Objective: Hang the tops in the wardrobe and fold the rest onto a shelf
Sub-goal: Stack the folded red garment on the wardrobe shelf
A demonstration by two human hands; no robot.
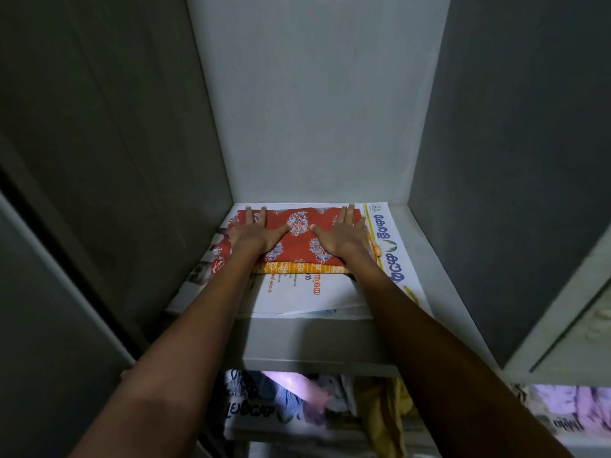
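Folded red printed garment (297, 234) atop orange folded cloth (297, 268), on newspaper (390, 252) lining wardrobe shelf (420, 239) | left hand (253, 234) flat, fingers straight, pressing it | right hand (344, 234) likewise

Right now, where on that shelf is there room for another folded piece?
Newspaper lies bare in front of the red cloth, and a bare strip of shelf runs along the right wall. The back left is taken: both hands press the pile.
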